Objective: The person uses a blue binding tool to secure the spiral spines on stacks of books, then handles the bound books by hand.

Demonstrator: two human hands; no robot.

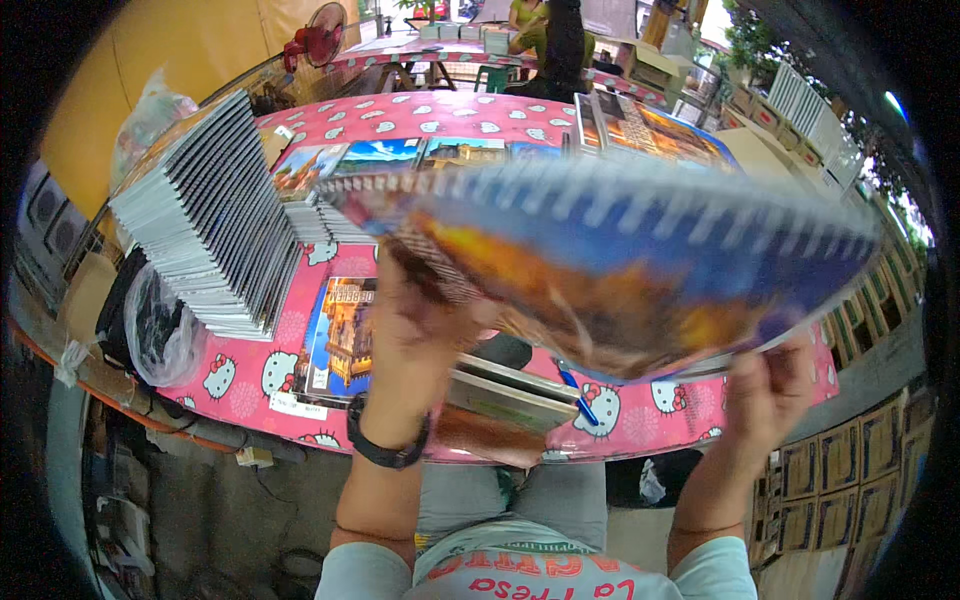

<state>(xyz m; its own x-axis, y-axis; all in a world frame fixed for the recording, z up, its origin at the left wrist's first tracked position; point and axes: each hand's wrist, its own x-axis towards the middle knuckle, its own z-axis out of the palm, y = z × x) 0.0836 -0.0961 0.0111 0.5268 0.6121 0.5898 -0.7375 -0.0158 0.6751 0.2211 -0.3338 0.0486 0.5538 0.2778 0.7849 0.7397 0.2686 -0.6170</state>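
Observation:
A spiral-bound notebook [620, 270] with a blue and orange picture cover is raised over the table, smeared by motion. Its binding runs along the far, upper edge. My left hand [425, 310], below a black wristwatch, grips its left end, with the fingers partly hidden. At the lower right edge, my right hand [770, 390] pinches it between thumb and fingers. Under it, near the table's front edge, are a box-like thing [515, 400] with a greenish side and a blue pen [580, 398]. Another picture-covered notebook [340, 340] lies flat left of my left hand.
A tall stack of spiral-bound notebooks [205, 220] stands left on the pink patterned table [240, 375]. Lower picture-covered stacks [380, 155] line the back. Clear plastic bag [160, 330] hangs at the left edge. Cardboard boxes [850, 460] stand right; people [560, 40] sit beyond.

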